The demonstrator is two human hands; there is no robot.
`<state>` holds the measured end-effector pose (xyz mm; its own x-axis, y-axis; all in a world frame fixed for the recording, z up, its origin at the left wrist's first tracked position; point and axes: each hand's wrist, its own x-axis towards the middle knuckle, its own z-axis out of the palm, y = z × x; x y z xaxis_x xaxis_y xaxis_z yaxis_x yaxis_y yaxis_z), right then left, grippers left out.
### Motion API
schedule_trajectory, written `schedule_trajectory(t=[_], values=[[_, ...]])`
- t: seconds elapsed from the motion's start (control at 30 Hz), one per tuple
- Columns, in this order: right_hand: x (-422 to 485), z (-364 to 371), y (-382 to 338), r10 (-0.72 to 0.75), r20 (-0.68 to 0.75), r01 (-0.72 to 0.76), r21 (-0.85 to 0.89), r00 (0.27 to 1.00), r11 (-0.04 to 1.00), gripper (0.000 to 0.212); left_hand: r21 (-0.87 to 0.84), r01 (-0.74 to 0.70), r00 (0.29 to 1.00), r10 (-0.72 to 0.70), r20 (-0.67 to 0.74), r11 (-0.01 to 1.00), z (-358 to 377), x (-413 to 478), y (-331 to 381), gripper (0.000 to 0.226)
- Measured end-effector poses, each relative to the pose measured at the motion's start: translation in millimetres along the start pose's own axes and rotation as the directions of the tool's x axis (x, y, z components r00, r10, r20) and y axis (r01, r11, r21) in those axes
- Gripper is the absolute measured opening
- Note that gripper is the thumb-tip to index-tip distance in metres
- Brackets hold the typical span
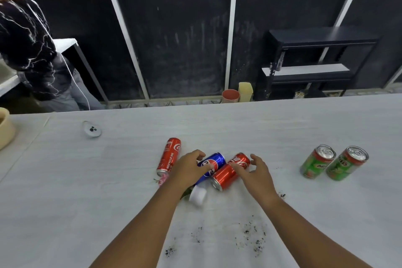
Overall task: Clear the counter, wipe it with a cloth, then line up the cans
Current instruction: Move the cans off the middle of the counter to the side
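A dark panelled wall (174, 28) with pale strips backs the room, a black shelf unit (315, 59) at its right. The white counter (282, 128) fills the foreground, with dark crumbs (250, 237) scattered near its front edge. Two green cans (332, 162) stand upright, touching, at the right. Three cans lie on their sides mid-counter — a red can (169, 156) apart at left, a blue can (214, 164) and a second red can (230, 171) touching. The left hand (189, 167) curls over the blue can, thumb on it; the right hand (254, 169) is open, fingertips on the second red can.
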<state>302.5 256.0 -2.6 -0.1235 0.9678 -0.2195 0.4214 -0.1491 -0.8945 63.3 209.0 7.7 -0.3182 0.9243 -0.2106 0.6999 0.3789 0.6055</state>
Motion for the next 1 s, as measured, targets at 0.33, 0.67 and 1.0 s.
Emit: schedule_trajectory(t=[0.33, 0.67, 1.0], values=[[8, 26, -9, 0.094, 0.002, -0.093, 0.181, 0.996, 0.979, 0.077, -0.012, -0.023, 0.998, 0.024, 0.060, 1.000, 6, 11, -1, 0.063], [-12, 23, -14, -0.074, -0.073, 0.094, 0.322, 0.995, 0.942, 0.064, -0.215, -0.061, 0.998, 0.056, -0.028, 0.975, 12, -2, 1, 0.071], [-35, -7, -15, -0.155, -0.175, 0.210, 0.368, 0.972, 0.906, 0.085, -0.433, -0.216, 0.976, 0.196, -0.092, 0.875, 10, -18, 46, 0.071]])
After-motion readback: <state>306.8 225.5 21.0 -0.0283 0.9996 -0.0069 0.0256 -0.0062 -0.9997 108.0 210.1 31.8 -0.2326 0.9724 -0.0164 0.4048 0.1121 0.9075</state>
